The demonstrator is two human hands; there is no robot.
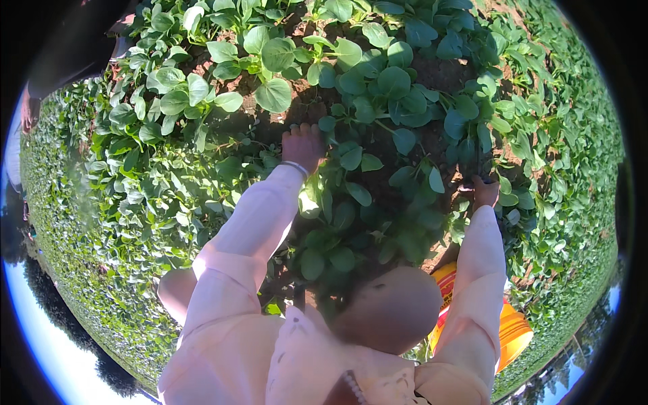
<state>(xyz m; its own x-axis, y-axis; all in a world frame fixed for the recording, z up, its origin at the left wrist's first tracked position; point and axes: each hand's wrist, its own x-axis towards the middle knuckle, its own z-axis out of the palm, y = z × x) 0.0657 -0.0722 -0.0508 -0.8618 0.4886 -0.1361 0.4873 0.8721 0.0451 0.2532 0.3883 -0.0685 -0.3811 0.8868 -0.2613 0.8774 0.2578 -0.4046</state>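
Your left hand (303, 145) is down among the leafy plants (378, 88), right hand (484, 192) too, either grip hidden by leaves, so I cannot tell; pull low at stems, near the soil (439, 71).

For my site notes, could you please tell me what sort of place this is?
Most likely an open vegetable field: rows of leafy green plants in bare brown soil, sky at the rim, and an orange bucket beside the person.
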